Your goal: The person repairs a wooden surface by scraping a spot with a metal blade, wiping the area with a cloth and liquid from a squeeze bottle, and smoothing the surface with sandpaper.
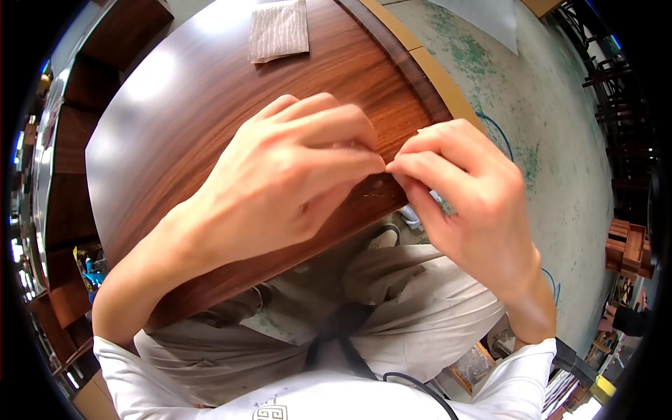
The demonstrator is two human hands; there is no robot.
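My left hand (297, 157) is over a glossy dark-brown wooden panel (164, 164), its fingers curled and the thumb and forefinger pinched. My right hand (472, 185) meets it near the panel's right corner, also closed in a pinch. The two sets of fingertips touch or nearly touch. Whatever lies between them, if anything, is too small or hidden to name. A few small pale specks show on the wood just under the fingers. Farther back on the panel lies a folded, streaked beige sheet (280, 31) that resembles worn sandpaper.
Tan cardboard (437, 80) runs along the panel's right side. Beyond it is a grey-green stained floor (553, 133) with a blue hose (498, 131). Dark wooden pieces (73, 140) stand at left, and reddish-brown wooden crates (628, 246) at far right. My legs are under the panel's near edge.
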